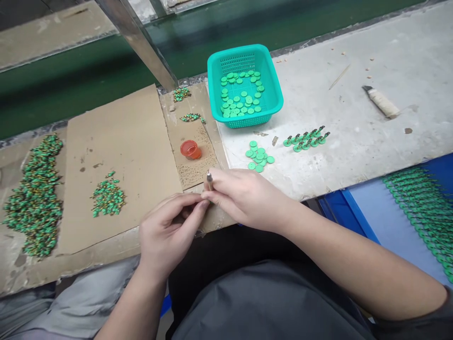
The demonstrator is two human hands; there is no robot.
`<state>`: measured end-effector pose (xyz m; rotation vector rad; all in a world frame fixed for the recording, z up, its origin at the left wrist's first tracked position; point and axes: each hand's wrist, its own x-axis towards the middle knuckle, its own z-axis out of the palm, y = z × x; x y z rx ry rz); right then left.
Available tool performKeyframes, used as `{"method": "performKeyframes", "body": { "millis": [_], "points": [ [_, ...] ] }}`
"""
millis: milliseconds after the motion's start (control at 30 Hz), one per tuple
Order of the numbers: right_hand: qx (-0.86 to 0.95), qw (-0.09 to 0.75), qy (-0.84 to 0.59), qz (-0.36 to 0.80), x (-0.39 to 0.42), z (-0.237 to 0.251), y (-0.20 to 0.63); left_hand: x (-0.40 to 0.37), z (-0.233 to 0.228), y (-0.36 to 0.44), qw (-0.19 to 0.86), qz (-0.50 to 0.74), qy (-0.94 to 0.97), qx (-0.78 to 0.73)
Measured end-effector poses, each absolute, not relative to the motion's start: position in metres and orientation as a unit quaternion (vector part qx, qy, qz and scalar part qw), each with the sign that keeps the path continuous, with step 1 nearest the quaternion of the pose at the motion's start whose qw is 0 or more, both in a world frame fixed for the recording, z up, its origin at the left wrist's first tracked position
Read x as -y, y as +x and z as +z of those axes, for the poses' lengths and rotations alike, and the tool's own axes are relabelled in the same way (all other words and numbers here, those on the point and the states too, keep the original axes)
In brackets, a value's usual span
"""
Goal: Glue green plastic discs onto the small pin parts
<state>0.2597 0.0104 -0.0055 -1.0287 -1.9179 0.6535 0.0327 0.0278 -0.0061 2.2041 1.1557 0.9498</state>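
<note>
Both hands meet at the near bench edge: right hand (247, 198) pinches a small metal-tipped tool (209, 180) upright; left hand (170, 226) fingertips closed against it, contents hidden. Loose green discs (259, 156) lie just beyond, within reach.

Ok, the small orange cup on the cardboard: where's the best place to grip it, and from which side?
Take the orange cup by its rim, coming from above. It looks tilted, its open mouth facing up and towards the camera, so opposite sides of the rim are exposed. The cardboard around it is bare; the nearest clutter is the loose green discs to its right, well apart.
</note>
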Motion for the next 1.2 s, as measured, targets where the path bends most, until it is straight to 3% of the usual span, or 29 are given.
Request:
{"method": "performKeyframes", "body": {
  "millis": [400,600,833,1200],
  "points": [
    [0.789,0.419,-0.386,0.232,-0.009,-0.004,0.253,-0.028,-0.002,0.033,0.257,0.343,0.789,-0.440],
    [0.717,0.494,-0.450,0.194,0.004,-0.008,0.262,-0.026,-0.003,0.032,0.288,0.338,0.770,-0.459],
    [0.748,0.449,-0.447,0.201,0.004,-0.013,0.254,-0.027,-0.002,0.034,0.304,0.347,0.767,-0.447],
    [0.764,0.451,-0.424,0.180,0.003,-0.003,0.251,-0.027,-0.002,0.034,0.296,0.349,0.768,-0.449]
  ]
}}
